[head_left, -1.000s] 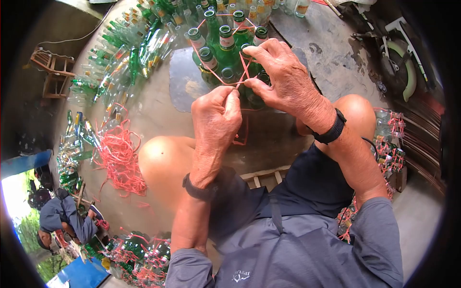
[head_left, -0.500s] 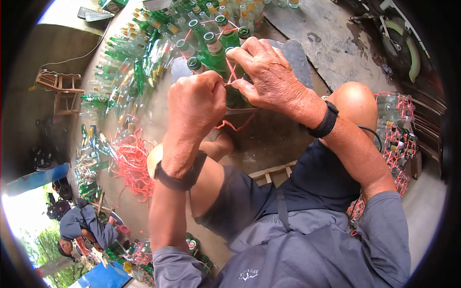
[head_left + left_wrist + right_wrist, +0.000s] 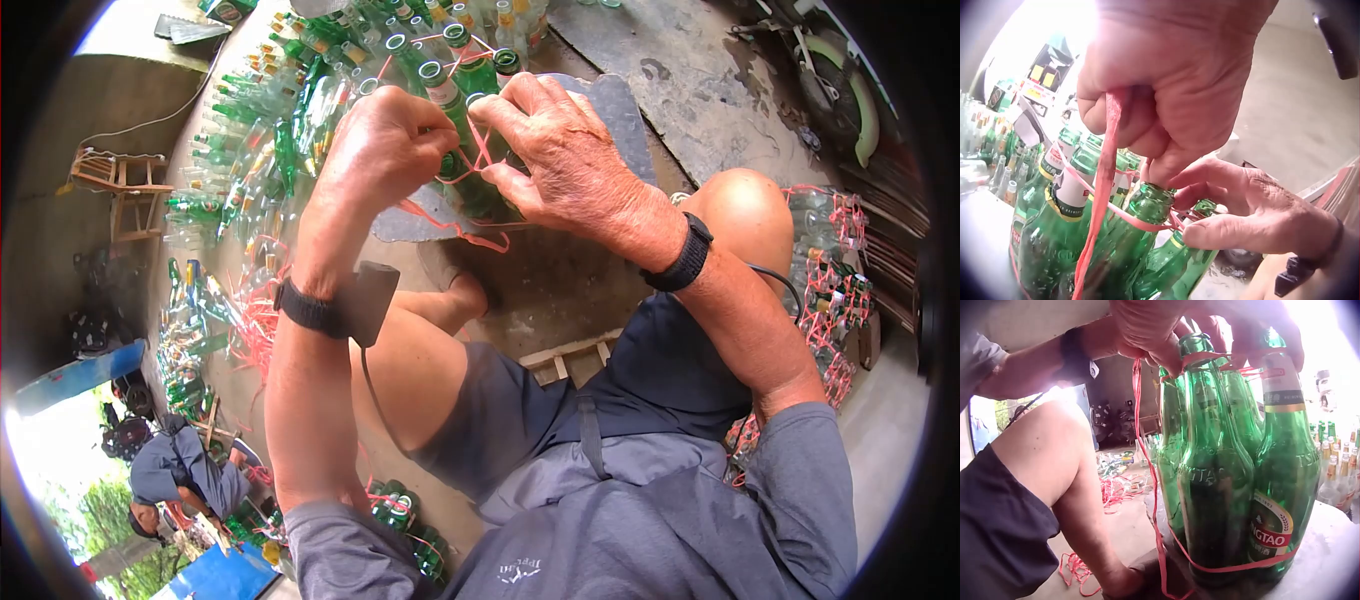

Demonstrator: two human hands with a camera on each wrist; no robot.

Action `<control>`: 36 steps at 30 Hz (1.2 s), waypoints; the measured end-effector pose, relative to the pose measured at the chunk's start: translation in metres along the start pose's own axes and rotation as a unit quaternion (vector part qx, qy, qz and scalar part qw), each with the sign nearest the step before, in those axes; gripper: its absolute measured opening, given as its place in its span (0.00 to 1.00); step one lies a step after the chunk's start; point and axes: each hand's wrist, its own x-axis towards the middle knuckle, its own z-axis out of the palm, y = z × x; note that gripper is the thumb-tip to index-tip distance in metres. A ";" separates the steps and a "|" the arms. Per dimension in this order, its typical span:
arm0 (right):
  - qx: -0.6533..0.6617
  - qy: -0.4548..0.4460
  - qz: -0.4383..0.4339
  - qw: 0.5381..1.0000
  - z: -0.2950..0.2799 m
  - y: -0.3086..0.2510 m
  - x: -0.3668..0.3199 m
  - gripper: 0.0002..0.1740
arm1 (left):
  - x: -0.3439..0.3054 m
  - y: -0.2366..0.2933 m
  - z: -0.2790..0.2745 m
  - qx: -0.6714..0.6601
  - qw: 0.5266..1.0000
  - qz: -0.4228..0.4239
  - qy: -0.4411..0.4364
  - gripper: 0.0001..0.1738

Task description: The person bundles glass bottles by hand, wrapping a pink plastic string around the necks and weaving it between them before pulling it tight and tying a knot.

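Note:
Green bottles (image 3: 440,88) (image 3: 1213,469) stand upright in a tight cluster, with a pink strip (image 3: 1138,222) round their necks and another band (image 3: 1241,569) low round their bodies. The left hand (image 3: 385,145) (image 3: 1166,75) (image 3: 1147,328) grips the strip in curled fingers beside the cluster's near left necks; a loose length (image 3: 1100,200) (image 3: 1138,400) hangs from it. At the near right necks, the right hand (image 3: 565,150) (image 3: 1260,212) holds crossed strip between thumb and fingers, its fingers bent beside a neck. Its fingertips are partly hidden.
Under the cluster is a grey board (image 3: 620,115). Many loose bottles (image 3: 285,145) and a pink strip tangle (image 3: 255,325) lie to the left. Bound bottles (image 3: 825,280) stand at the right. Another person (image 3: 185,470) bends over at the lower left.
From beside the right hand, the left hand has moved left and slightly up, with strip trailing below it. The right hand stays at the bottle necks; the view has shifted a little.

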 end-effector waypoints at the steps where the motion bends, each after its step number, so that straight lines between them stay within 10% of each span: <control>1: -0.003 -0.003 -0.001 1.000 -0.001 0.000 0.000 0.28 | 0.002 -0.001 -0.001 -0.001 1.000 0.000 0.000 0.12; 19: -0.005 0.039 0.011 0.999 -0.013 0.008 -0.003 0.35 | -0.031 -0.018 0.035 -0.037 0.990 -0.088 0.105 0.13; 36: 0.003 -0.038 -0.045 0.998 -0.043 0.049 0.015 0.16 | -0.048 0.024 0.102 -0.221 0.933 -0.098 0.268 0.10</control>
